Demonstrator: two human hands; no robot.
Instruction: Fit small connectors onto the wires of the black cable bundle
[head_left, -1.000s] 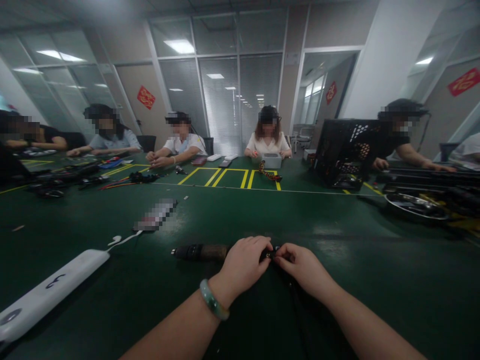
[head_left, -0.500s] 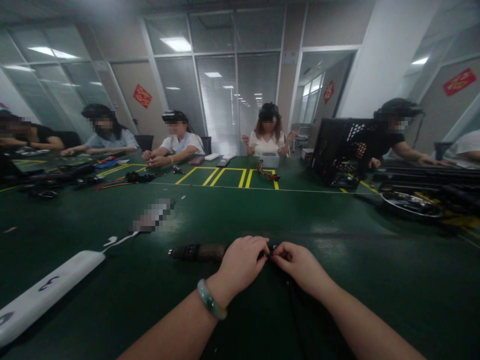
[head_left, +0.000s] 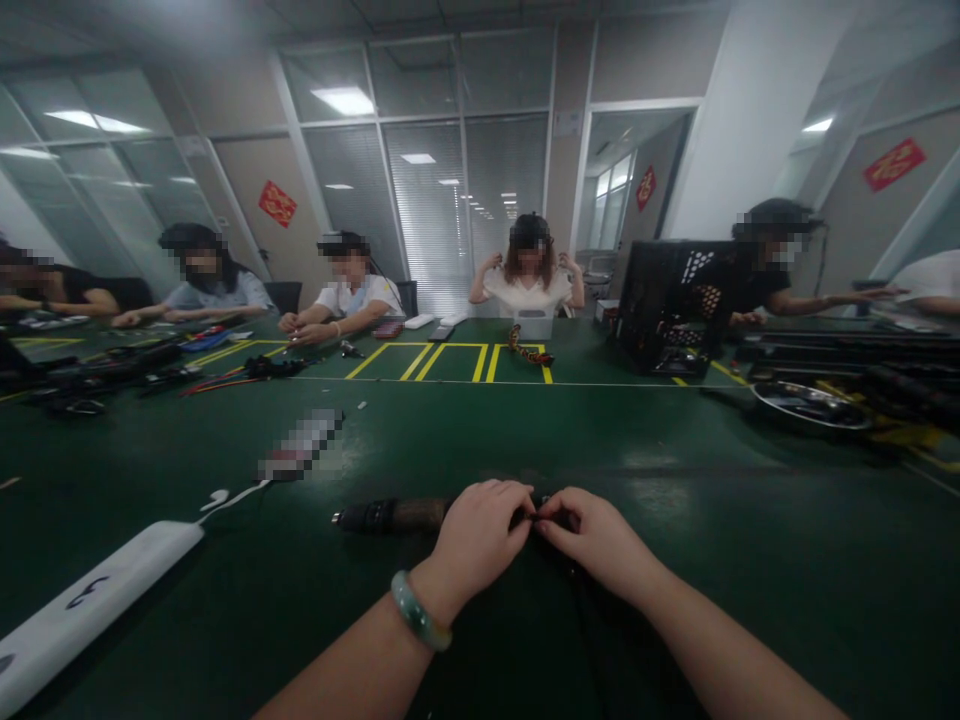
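A dark cylindrical tool (head_left: 390, 515) lies on the green table (head_left: 480, 440) just ahead of me, its tip pointing left. My left hand (head_left: 480, 540), with a green bangle on the wrist, is curled over the tool's right end. My right hand (head_left: 596, 540) is pinched against the left hand's fingertips on a small dark part that I cannot make out. A dark cord or strap (head_left: 592, 620) trails from the hands toward me.
A white power bank (head_left: 82, 605) with a cable lies at my left. Several people sit around the table's far side. A black computer case (head_left: 671, 305) stands at the right, with cables and tools (head_left: 817, 405) beside it. Yellow tape lines (head_left: 450, 360) mark the middle.
My hands stay pinched together at the tool's right end. The view has drifted slightly. The person opposite has raised both hands to the head.
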